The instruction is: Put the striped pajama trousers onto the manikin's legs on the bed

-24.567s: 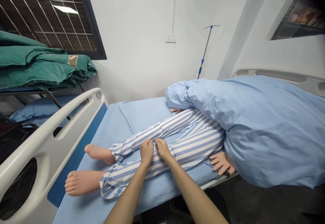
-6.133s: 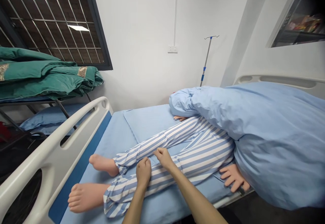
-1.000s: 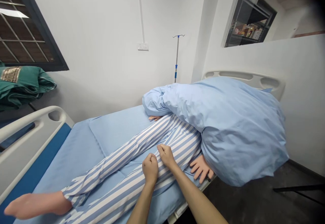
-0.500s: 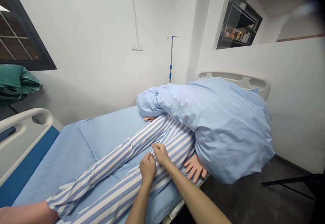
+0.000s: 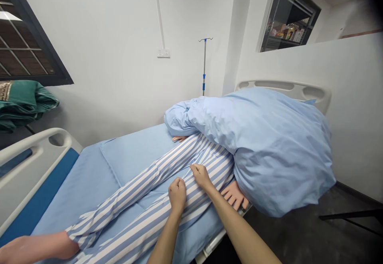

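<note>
A manikin lies on the bed in blue-and-white striped trousers [image 5: 161, 171], its upper body covered by a light blue quilt [image 5: 278, 148]. My left hand [image 5: 177, 194] is a closed fist over the thigh of the nearer trouser leg. Just beyond it and to the right, my right hand [image 5: 201, 176] is also a fist, at the upper thigh. No cloth shows bunched in either fist; whether they press on the leg I cannot tell. The manikin's near hand [image 5: 235, 195] lies palm down by the quilt's edge, right of my right forearm.
Light blue sheet [image 5: 128, 148] covers the mattress. The bed has a footboard [image 5: 38, 168] at left and a headboard [image 5: 314, 92] at the far right. An IV pole [image 5: 204, 62] stands by the wall. Green folded cloth [image 5: 26, 102] sits at left; a black stand leg [image 5: 350, 216] is at right.
The view has shifted slightly, so the scene sits further right. My two fists, close together before, are now a little further apart, the right one having moved up the thigh.
</note>
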A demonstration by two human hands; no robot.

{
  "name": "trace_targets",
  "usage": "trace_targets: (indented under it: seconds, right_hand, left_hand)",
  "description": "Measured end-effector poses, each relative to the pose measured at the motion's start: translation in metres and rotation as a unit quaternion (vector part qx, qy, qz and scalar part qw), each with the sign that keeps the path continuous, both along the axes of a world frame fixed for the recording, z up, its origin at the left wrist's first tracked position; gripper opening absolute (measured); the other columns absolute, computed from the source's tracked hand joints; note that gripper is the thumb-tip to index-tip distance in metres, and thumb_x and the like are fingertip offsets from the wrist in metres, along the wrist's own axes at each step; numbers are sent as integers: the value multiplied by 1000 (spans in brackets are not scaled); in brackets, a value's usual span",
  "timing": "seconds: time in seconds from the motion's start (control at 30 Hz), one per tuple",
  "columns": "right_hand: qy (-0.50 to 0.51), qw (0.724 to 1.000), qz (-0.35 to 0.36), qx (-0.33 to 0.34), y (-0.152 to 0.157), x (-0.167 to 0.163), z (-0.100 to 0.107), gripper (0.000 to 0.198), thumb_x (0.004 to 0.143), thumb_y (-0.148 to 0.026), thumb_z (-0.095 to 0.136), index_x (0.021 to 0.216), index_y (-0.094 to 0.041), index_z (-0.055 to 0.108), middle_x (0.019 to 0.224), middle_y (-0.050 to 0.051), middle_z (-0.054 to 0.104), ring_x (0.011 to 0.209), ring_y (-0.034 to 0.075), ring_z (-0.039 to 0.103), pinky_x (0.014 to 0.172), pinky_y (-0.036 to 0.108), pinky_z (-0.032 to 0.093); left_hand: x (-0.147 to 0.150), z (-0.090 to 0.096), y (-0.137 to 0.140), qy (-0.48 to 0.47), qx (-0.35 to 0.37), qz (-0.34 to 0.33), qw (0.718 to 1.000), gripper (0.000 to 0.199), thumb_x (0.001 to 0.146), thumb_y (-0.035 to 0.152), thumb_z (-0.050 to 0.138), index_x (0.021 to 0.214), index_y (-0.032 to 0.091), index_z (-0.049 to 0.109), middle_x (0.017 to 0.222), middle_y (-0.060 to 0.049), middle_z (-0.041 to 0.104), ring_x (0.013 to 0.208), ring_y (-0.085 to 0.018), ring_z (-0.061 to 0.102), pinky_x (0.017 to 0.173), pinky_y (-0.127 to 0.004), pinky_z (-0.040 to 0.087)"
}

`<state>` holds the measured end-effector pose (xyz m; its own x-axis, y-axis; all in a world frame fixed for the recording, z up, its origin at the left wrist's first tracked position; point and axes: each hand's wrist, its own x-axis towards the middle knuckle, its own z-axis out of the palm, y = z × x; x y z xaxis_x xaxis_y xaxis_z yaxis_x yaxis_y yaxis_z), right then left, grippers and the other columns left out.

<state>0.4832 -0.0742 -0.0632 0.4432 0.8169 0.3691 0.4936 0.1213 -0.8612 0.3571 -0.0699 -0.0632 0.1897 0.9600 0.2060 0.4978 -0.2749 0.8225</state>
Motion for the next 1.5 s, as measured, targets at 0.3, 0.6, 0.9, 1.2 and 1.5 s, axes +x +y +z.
trace_targets:
  seconds: [0.3,0.6,0.9,1.2,1.5]
  right_hand:
    - [-8,1000,-11,7,-2,0,-2,39,80,-38,35,48,-18,27,46,-5,29,46,8,29,46,22,22]
    - [25,1000,1,3,2,11,13,38,79,-38,35,47,-18,30,44,-5,29,46,8,29,45,23,22]
    - [-88,994,-62,-15,2,46,7,40,79,-40,37,47,-19,24,44,-5,24,45,8,26,46,24,19]
    - [-115,991,-66,-10,-3,41,3,39,80,-40,36,49,-18,25,45,-5,27,46,8,28,48,23,21]
    - [-65,997,-35,-13,-5,36,8,39,78,-40,40,49,-19,22,46,-5,22,47,8,26,46,23,22]
  left_hand:
    - [33,9,4,-71,-8,-12,997,22,70,16,32,50,20,39,51,2,46,54,-11,42,55,-22,28]
    - [38,0,-3,73,18,-7,997,25,75,18,33,55,20,47,56,-1,54,57,-13,44,55,-24,24]
    - [40,-1,-8,108,18,9,994,25,76,19,34,56,20,50,57,-1,56,58,-13,46,55,-25,23]
    - [42,10,1,-17,3,-31,999,27,73,16,32,57,20,52,61,-1,58,63,-13,49,58,-23,29]
    - [46,-1,-8,140,-2,26,990,25,74,18,38,69,20,63,72,-7,64,69,-17,54,60,-28,28]
